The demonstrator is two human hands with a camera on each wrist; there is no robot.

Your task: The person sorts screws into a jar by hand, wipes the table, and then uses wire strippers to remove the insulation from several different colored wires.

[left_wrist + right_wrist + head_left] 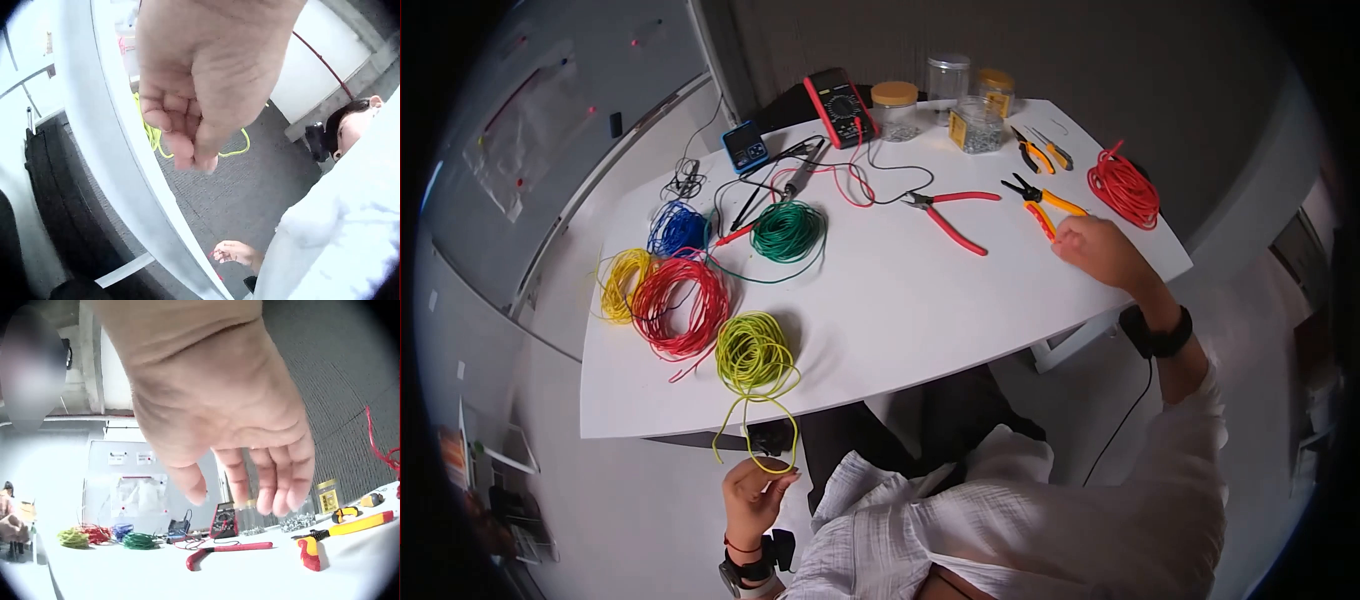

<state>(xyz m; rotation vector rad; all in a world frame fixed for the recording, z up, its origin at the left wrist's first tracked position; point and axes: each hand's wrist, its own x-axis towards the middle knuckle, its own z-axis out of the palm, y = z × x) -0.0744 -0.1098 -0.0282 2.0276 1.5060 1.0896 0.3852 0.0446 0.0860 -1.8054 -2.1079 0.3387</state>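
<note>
My left hand (753,497) is just off the table's front edge, pinching a loop of yellow-green wire (752,350) between thumb and fingers. The coil of that wire lies at the table's front left. In the left wrist view the left hand's (200,94) fingertips meet, and the wire (240,149) runs out behind them. Over the table's right side, my right hand (1100,250) hangs with loose fingers and nothing in them. Nearest to it are wire strippers (1060,203) with orange and red handles; the hand overlaps one handle's end in the head view.
Red-handled cutters (953,218) lie mid-table. Coils of green (788,232), blue (678,230), red (681,308) and yellow wire (626,286) sit left; another red coil (1124,188) lies far right. Behind are a multimeter (840,107), small pliers (1032,155) and several jars (977,125).
</note>
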